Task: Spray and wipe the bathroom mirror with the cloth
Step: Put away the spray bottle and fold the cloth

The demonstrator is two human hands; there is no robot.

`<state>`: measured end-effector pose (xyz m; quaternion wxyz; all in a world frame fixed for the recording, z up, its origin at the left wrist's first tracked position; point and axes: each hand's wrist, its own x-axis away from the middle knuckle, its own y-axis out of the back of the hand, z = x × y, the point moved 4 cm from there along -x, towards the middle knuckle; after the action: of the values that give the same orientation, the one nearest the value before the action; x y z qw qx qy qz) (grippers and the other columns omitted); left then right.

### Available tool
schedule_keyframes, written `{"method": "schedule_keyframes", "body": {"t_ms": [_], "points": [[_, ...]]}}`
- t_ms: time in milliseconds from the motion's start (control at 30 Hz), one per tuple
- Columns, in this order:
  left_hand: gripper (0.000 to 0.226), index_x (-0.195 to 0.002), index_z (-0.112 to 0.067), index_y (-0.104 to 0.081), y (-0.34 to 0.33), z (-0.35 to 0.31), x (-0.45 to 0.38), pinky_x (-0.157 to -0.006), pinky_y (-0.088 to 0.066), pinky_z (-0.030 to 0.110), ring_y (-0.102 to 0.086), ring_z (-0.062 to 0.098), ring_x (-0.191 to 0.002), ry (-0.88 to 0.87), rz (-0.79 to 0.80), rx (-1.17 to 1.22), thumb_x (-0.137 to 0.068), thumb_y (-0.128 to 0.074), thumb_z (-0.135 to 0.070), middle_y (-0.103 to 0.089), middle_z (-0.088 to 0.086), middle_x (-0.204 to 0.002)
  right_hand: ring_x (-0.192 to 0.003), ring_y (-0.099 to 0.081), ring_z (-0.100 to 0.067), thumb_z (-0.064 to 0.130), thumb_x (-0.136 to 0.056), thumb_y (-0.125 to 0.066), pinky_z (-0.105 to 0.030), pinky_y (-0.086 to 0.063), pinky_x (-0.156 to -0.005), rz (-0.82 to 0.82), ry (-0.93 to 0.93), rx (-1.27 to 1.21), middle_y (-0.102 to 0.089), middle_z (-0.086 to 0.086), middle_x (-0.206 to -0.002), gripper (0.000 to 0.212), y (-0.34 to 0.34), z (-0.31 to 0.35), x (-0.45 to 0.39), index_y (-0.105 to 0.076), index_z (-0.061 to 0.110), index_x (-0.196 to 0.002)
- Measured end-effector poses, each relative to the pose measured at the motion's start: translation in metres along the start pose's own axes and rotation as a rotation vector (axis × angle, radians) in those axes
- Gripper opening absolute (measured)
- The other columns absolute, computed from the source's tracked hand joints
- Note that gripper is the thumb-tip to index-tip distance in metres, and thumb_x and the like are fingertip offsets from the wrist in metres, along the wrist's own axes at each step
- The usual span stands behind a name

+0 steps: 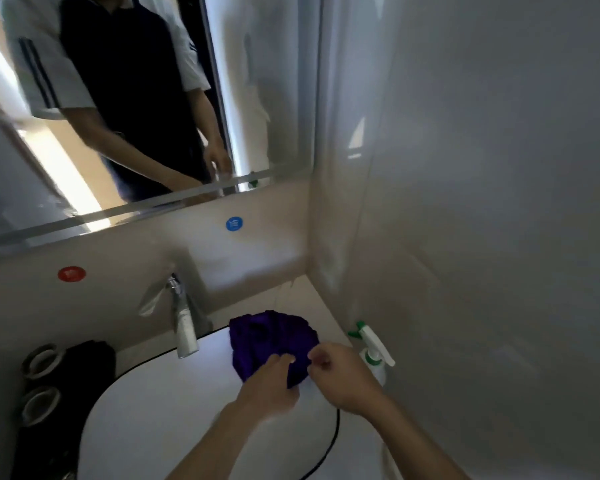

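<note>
Sink (174, 403) rim: both hands' fingertips blurred at purple cloth (267, 341).

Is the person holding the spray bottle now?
No, the spray bottle stands untouched by the wall while both hands are at the purple cloth.

Crumpled purple cloth (272, 337) on sink rim (146, 362)

A chrome tap (182, 318) stands at the back of the white sink (160, 410) below me, its spout reaching over the basin. On the wall above it I see a red round sticker (71, 274) to the left and a blue round sticker (234, 224) to the right. Two rolls of tape (39, 382) sit on the counter left of the sink, beside something black (90, 356) I cannot make out.
</note>
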<state>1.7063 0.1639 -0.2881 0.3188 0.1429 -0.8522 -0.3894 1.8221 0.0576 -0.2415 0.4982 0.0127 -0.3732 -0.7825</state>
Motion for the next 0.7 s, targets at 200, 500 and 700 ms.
{"method": "schedule_keyframes", "body": {"t_ms": [200, 500, 700], "points": [[0.05, -0.148, -0.023, -0.044, -0.023, -0.056, -0.043, -0.088, -0.045, 0.019, -0.056, 0.013, -0.105, -0.14, -0.023, 0.203, -0.101, -0.06, -0.027, -0.051, -0.002, -0.129, -0.097, -0.063, -0.008, 0.022, -0.097, -0.059, -0.013, -0.045, -0.078, -0.239, -0.002, -0.007, -0.066, 0.01, -0.106, 0.018, 0.066, -0.024, 0.023, -0.068, 0.026, -0.111], [0.036, -0.108, -0.039, -0.06, -0.039, -0.04, -0.017, -0.079, -0.047, 0.01, -0.064, 0.014, -0.101, -0.025, -0.159, 0.553, -0.098, -0.06, -0.004, -0.065, -0.002, -0.114, -0.116, -0.053, -0.021, 0.03, -0.1, -0.058, -0.03, -0.045, -0.089, -0.351, -0.028, 0.187, -0.05, -0.002, -0.132, 0.041, 0.054, -0.078, 0.018, -0.047, 0.013, -0.135], [0.032, -0.098, -0.03, -0.067, -0.031, -0.035, 0.016, -0.074, -0.048, 0.009, -0.062, 0.008, -0.089, -0.006, -0.139, 0.575, -0.098, -0.057, 0.0, -0.067, -0.007, -0.108, -0.062, -0.05, -0.008, 0.031, -0.105, -0.056, -0.016, -0.031, -0.048, -0.399, -0.169, -0.089, -0.052, 0.008, -0.072, 0.026, 0.038, -0.093, -0.002, -0.051, 0.021, -0.081]]}}
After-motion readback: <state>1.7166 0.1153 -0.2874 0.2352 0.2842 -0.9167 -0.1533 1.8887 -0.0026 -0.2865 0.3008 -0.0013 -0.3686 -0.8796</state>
